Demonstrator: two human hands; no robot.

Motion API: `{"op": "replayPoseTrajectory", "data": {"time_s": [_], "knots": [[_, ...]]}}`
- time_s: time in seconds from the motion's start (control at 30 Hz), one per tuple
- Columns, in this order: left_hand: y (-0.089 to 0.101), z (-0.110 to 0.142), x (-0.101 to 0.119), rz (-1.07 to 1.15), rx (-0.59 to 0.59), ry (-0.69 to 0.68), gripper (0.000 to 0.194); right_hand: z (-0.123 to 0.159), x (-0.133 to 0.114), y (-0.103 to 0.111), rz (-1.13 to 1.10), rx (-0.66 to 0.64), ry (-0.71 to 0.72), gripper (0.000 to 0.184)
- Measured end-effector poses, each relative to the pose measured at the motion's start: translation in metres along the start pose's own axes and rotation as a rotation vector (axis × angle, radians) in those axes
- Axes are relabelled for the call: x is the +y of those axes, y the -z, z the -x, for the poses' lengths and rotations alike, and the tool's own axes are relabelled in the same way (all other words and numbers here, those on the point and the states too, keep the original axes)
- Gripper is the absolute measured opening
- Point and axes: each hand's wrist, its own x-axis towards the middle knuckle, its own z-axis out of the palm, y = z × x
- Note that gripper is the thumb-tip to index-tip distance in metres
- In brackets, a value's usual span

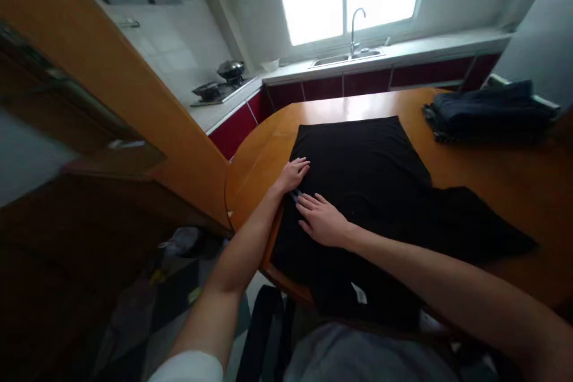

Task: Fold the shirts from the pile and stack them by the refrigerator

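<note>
A black shirt (pixel 358 155) lies spread over the wooden table, with a sleeve-like part reaching out to the right. Its near part hangs over the table edge, where a small white label (pixel 359 293) shows. My left hand (pixel 293 174) rests flat on the shirt's left edge, fingers stretched toward the right. Just nearer to me, my right hand (pixel 323 221) lies on the cloth with its fingers apart, pointing left. Between the two hands a small pale bluish strip (pixel 295 194) shows; what it is I cannot tell.
The table (pixel 255 155) has a rounded left end. A stack of folded dark clothes (pixel 487 110) sits at its right. Beyond are a sink (pixel 331 60) under the window and a stove (pixel 224 91) with pans. An orange wooden frame (pixel 147 89) stands at left.
</note>
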Motion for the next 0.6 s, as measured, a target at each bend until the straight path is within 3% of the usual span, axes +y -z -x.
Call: {"op": "replayPoseTrajectory", "data": {"time_s": [0.6], "knots": [[0.0032,-0.0010,0.0002,-0.002,0.015,0.005,0.039,-0.0026,-0.0009,-0.0011,-0.001,-0.003,-0.006,0.048]]}}
